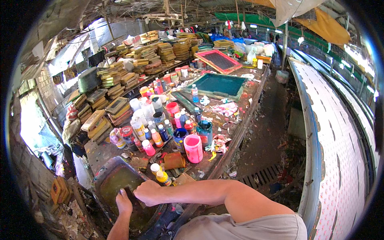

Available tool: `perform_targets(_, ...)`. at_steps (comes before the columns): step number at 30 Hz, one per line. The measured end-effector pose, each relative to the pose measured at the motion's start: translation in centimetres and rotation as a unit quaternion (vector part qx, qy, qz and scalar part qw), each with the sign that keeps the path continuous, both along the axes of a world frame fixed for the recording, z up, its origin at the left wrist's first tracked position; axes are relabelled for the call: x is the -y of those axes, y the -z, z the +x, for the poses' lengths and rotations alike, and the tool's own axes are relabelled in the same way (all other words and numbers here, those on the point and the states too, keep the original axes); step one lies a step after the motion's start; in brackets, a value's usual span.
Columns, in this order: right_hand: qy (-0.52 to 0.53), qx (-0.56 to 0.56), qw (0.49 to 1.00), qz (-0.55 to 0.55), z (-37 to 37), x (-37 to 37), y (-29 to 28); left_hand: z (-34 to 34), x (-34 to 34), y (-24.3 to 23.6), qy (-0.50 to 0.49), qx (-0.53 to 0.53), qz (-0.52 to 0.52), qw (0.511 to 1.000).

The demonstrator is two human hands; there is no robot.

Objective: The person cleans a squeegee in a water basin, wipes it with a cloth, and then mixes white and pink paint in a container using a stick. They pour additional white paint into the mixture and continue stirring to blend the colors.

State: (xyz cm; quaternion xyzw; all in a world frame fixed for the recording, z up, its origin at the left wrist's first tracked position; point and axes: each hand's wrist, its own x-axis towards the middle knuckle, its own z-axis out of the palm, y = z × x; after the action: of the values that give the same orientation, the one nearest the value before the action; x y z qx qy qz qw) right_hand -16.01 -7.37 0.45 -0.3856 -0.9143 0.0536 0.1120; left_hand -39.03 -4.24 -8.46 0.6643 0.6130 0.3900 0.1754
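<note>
A dark plastic basin [105,180] of murky yellow-green water stands at the table's near left corner. Over it, my left hand [124,203] grips a dark flat piece [130,196], thumb pointing up. My right hand [147,192] is closed at the same piece, just right of the left, its forearm crossing from the right. The piece's lower part is hard to make out. Just behind the basin are a yellow bottle [163,178], a white-capped bottle [155,169] and an orange-brown block [175,160].
Paint tubs and bottles [193,148] crowd the table [224,146], with screen frames [216,85] farther back. Stacked frames [96,124] line the left. A littered aisle [262,132] separates it from a long printing table [336,136] with patterned cloth. A post [284,48] rises behind.
</note>
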Motion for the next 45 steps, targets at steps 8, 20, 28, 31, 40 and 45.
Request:
perform_targets(8,-0.007,-0.056,0.998,-0.016,0.0,0.0,0.9,-2.7,-2.0,4.3,0.035,0.029,-0.006,0.999)
perform_targets(20,-0.003,-0.144,0.989,-0.038,2.7,-0.1,2.0,0.3,1.2,-1.7,0.173,-0.238,0.168,0.941)
perform_targets(28,-0.086,-0.060,0.991,0.087,4.3,0.0,2.5,1.3,0.6,-1.0,0.239,-0.232,0.181,0.925)
perform_targets(31,-0.095,-0.025,0.993,0.061,4.5,0.6,2.3,0.2,-0.5,0.3,0.282,-0.271,0.182,0.902)
perform_targets(40,-0.043,-0.026,0.997,-0.065,9.9,2.5,-1.1,-1.9,-2.3,0.9,0.258,-0.362,0.177,0.878)
perform_targets(45,0.000,-0.069,0.995,-0.079,15.8,4.3,-0.4,-5.7,-3.3,1.1,0.213,-0.441,0.026,0.871)
